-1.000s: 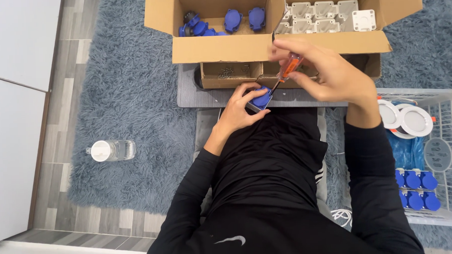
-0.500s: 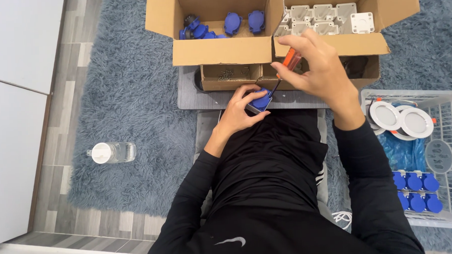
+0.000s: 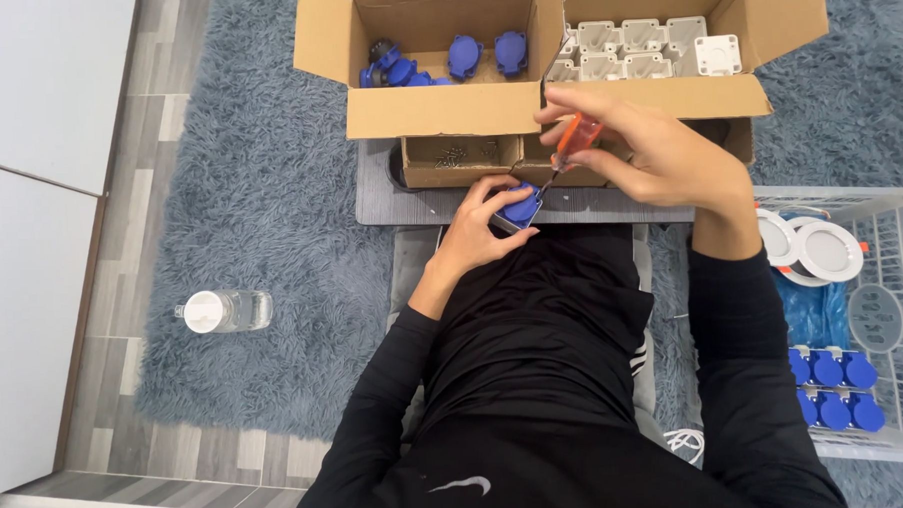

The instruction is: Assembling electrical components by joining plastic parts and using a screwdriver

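Shaggy blue-grey rug (image 3: pixel 259 191) covers the floor under a low grey worktop (image 3: pixel 390 206). Just below its centre, the left hand (image 3: pixel 476 233) wraps its fingers around a blue cap (image 3: pixel 520 208). At its one o'clock, the right hand (image 3: pixel 658 152) pinches an orange-handled screwdriver (image 3: pixel 573 145), tip on the cap. Cardboard boxes (image 3: pixel 446 109) stand at twelve, a water bottle (image 3: pixel 223 310) at eight.

I see a wood-plank floor (image 3: pixel 93 297) with a shaggy blue-grey rug (image 3: pixel 271 240) spread over it. On the rug lie a clear water bottle (image 3: pixel 223 311) on its side, a low grey tabletop (image 3: pixel 410 205), and a white wire basket (image 3: pixel 899 318) at the right. Two open cardboard boxes (image 3: pixel 446 109) and a small cardboard tray (image 3: pixel 458 162) rest on the tabletop.
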